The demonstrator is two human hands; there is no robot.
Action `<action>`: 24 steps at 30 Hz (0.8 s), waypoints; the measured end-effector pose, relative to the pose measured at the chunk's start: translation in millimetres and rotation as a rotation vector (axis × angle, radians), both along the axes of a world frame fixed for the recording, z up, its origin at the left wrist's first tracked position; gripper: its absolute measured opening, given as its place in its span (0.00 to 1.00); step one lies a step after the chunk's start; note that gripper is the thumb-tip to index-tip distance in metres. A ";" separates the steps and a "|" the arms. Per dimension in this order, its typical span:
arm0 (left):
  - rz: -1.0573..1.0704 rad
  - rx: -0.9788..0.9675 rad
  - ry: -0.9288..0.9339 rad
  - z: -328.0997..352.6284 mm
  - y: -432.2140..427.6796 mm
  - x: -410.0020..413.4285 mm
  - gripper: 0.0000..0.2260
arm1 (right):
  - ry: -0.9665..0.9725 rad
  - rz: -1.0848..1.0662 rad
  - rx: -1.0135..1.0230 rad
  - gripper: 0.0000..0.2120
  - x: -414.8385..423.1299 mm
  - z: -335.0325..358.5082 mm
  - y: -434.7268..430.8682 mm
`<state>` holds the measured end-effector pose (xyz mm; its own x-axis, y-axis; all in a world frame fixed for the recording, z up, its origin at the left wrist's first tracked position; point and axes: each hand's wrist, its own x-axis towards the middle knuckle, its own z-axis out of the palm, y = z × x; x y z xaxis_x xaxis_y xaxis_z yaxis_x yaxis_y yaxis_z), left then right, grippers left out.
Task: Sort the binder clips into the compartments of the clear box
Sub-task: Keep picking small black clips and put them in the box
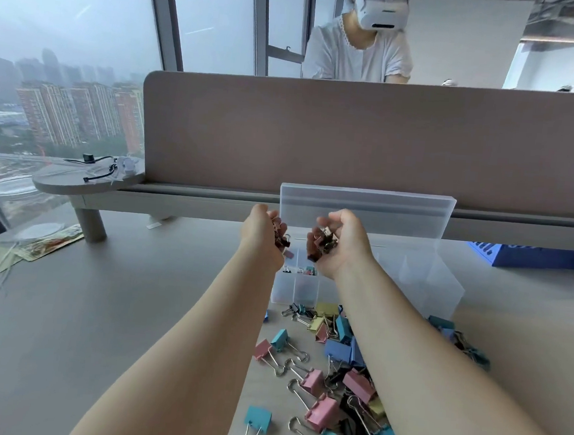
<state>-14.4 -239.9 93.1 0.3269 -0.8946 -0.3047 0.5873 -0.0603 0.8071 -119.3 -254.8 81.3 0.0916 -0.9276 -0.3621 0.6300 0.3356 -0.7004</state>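
Nearest, well short of the fingers, a loose heap of binder clips in pink, teal, blue, yellow and black spreads over the table. Most lie under and on either side of the right forearm. One teal clip lies alone at the heap's left edge. Left of the left forearm the tabletop runs bare out to a packet and papers near the table's left edge.

Farther out, the left hand and right hand are raised side by side, palms turned toward each other with a narrow gap between them. The fingers of each hand are curled round a handful of small dark clips. A few clips poke out below the left fingers.

Below the fingers sits the clear box, open, its near wall just beyond the heap. Its near-left compartments, under the gap between the hands, hold a few tiny clips. The rest of the box stretches well to the right of the right fingers. The lid stands upright just behind the fingers, its top edge level with or above them.

Beyond the lid a partition screen closes off the table's far edge. Far left of the left fingers a round shelf on a leg carries cables. Far right of the right fingers stands a blue crate. Past the screen sits a person in a headset, with windows to the left.
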 end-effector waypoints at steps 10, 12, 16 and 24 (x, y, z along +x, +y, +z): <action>-0.029 0.018 -0.280 -0.1 6.1 -3.6 0.19 | 0.236 0.056 -0.109 0.20 1.4 0.9 4.7; -0.064 0.030 -0.266 0.6 7.4 -4.3 0.23 | 0.287 0.122 -0.121 0.23 2.3 2.0 3.6; -0.127 0.055 -0.261 4.3 10.4 -8.4 0.30 | 0.318 0.206 -0.137 0.29 0.9 4.5 3.3; -0.099 -0.071 -0.530 0.8 38.4 0.8 0.19 | 0.823 0.196 -0.451 0.14 -19.1 12.3 33.7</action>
